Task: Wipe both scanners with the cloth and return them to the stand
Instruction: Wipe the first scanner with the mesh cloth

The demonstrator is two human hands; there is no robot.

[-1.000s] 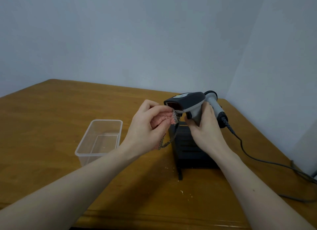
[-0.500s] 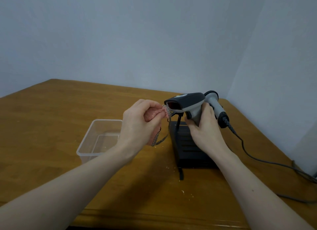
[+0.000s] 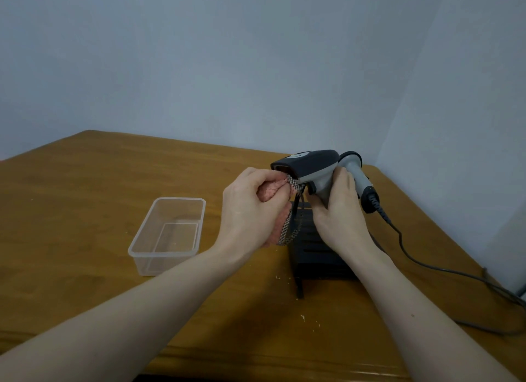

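Dark scanner (image 3: 308,165): handle clasped in right hand (image 3: 340,208), above black stand (image 3: 316,250). Cloth (image 3: 277,189): bunched in closed left hand (image 3: 250,208), touching the scanner's window end.

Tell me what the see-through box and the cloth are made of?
The box looks like clear plastic: you see the table through its thin, glossy walls. The cloth in the left hand seems soft woven fabric, pink with a checked edge, bunched and drooping.
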